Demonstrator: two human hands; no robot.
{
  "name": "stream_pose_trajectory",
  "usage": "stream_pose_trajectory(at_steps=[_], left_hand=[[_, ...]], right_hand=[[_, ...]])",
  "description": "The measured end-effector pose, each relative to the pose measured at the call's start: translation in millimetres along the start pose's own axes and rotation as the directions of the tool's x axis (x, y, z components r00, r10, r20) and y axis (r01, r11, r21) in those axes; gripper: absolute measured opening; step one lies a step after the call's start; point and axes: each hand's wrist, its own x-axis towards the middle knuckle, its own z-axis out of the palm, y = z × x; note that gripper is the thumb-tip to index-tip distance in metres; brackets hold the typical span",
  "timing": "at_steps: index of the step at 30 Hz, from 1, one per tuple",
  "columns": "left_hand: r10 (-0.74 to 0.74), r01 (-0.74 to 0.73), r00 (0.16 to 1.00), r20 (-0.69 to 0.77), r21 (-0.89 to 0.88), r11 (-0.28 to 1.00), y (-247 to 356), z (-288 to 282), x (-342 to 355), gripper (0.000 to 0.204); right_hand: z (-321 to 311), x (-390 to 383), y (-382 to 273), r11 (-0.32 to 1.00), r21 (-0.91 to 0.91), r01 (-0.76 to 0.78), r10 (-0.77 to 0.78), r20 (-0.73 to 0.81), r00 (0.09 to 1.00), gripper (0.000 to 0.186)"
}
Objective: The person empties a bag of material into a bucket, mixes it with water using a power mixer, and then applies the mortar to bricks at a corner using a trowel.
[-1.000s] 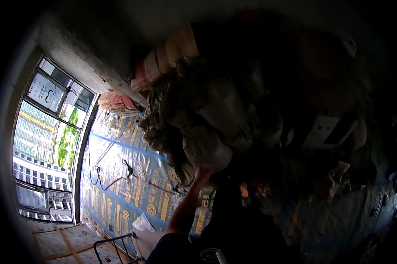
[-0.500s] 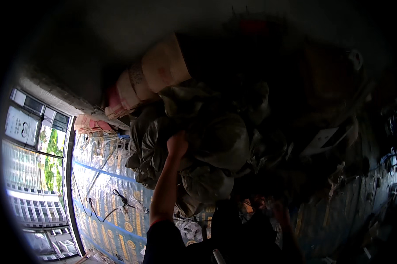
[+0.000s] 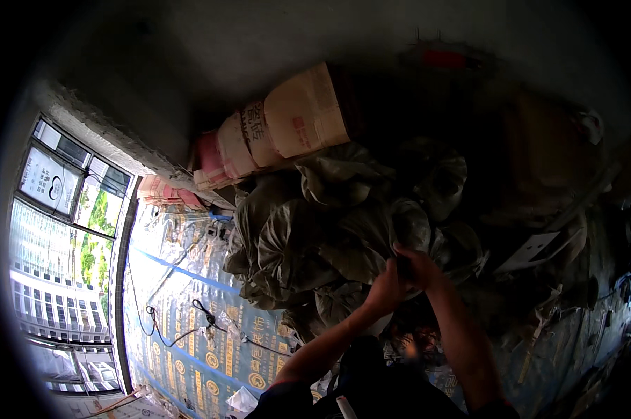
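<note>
A heap of full, dull olive-grey sacks [image 3: 280, 230] fills the middle of the view. Both my hands meet at the near side of one sack [image 3: 357, 234]. My left hand [image 3: 384, 289] is closed, its fingers wrapped on the sack's gathered cloth. Right beside it, my right hand [image 3: 417, 269] is closed on the same bunched fabric, with its thumb side toward the heap. Shadow and the hands themselves hide the exact grip.
Behind the heap lies a long, bent cardboard carton [image 3: 294, 122]. To the left, printed protective film [image 3: 190, 335] covers a surface with a black cable [image 3: 163, 341] across it, beside a window [image 3: 71, 230]. A white panel [image 3: 528, 251] leans at the right in deep shadow.
My left hand has moved right, off the left-hand sacks. My right hand has come up from the dark lower right to join it at the sack. The picture is brighter and shifted.
</note>
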Motion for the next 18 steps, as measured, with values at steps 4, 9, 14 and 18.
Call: stream_pose_trajectory(at_steps=[4, 9, 14, 18], left_hand=[[0.042, -0.015, 0.996, 0.084, -0.292, 0.956, -29.7, -19.2, -15.7, 0.050], [-0.118, 0.121, 0.852, -0.509, -0.028, 0.992, -97.5, -84.5, -27.3, 0.075], [0.028, 0.113, 0.966, -0.257, 0.516, 0.849, -126.7, -57.7, -14.8, 0.106], [0.065, 0.021, 0.990, -0.122, 0.598, 0.801, -110.9, -49.0, 2.6, 0.116]], right_hand=[[-1.0, 13.6, -3.1, 0.984, -0.155, 0.090, -0.118, -0.181, 0.976, 0.045], [19.7, -8.7, 14.5, 0.989, -0.148, -0.008, -0.053, -0.400, 0.915, 0.048], [44.4, -29.5, 19.3, 0.984, -0.177, 0.030, -0.107, -0.444, 0.890, 0.052], [47.7, -53.0, 25.4, 0.946, -0.325, 0.000, -0.139, -0.405, 0.904, 0.050]])
